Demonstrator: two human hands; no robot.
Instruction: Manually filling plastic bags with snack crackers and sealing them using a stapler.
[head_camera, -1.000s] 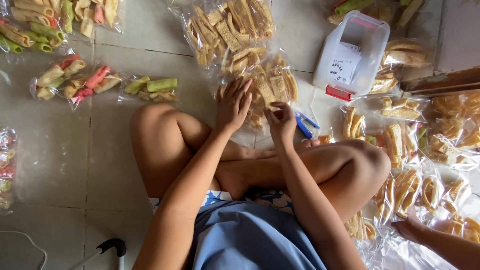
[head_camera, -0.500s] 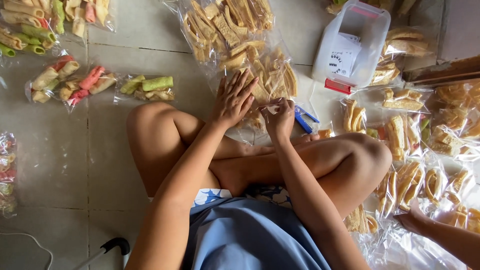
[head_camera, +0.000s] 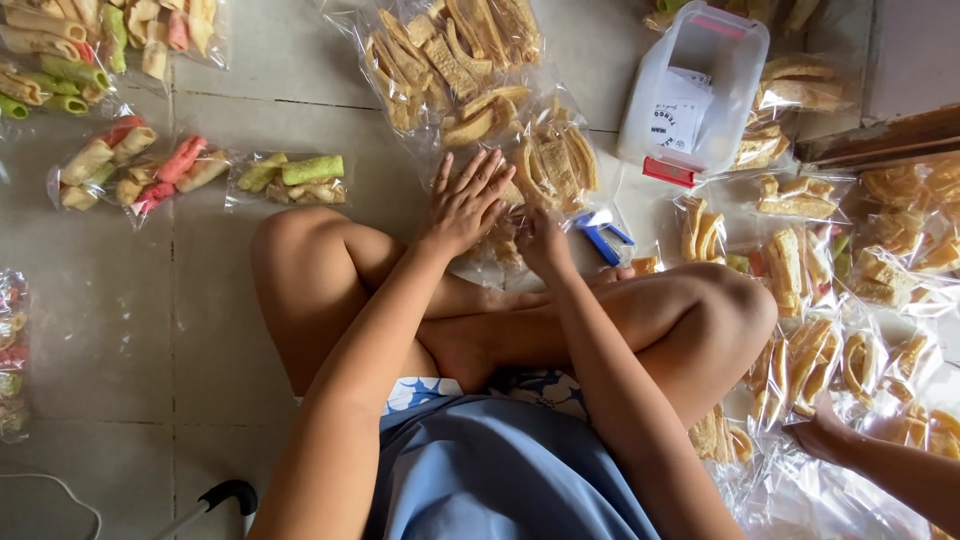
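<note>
I sit cross-legged on a tiled floor. My left hand (head_camera: 465, 205) lies flat with its fingers spread on a clear plastic bag of yellow snack sticks (head_camera: 555, 165) in front of my knees. My right hand (head_camera: 540, 243) is closed beside it, pinching the near edge of the same bag. A blue stapler (head_camera: 606, 238) lies on the floor just right of my right hand. My hands partly hide the bag's near end.
A bigger bag of yellow sticks (head_camera: 450, 60) lies behind. Bags of coloured snacks (head_camera: 135, 170) lie at the left, and several small yellow bags (head_camera: 800, 270) at the right. A white plastic container (head_camera: 695, 95) stands at the back right. Another person's hand (head_camera: 825, 435) reaches in at the lower right.
Both hands stay on the bag; my right hand has shifted slightly left towards the left hand. The other person's hand has come further into view at the lower right.
</note>
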